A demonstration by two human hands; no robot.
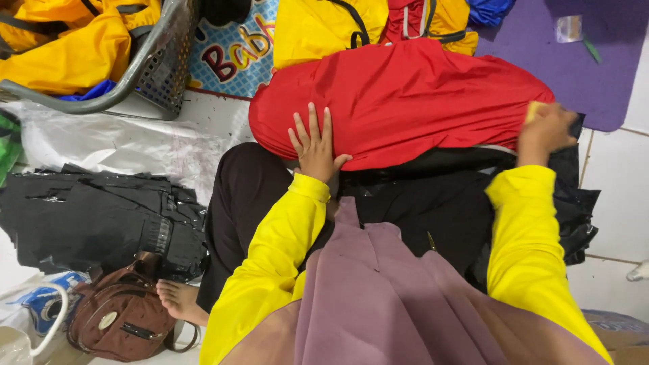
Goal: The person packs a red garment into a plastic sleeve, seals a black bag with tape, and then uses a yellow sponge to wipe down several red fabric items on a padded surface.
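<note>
- The left hand lies flat on the red jacket, fingers spread wide, palm pressing the cloth near its lower left edge; it grips nothing.
- The right hand sits at the jacket's right end, fingers curled around a small yellow piece; the hand is blurred, so what the piece is cannot be told.
- The red jacket lies across the person's lap, over black cloth that spreads out to the right onto the white tiled floor.
- Both arms wear yellow sleeves; a mauve cloth hangs down the person's front.
- Behind the red jacket lies a yellow jacket, on a purple mat.
- At upper left a grey plastic basket holds more yellow cloth.
- To the left on the floor are a clear plastic sheet, a folded black garment and a small brown backpack, just beside the person's bare foot.
</note>
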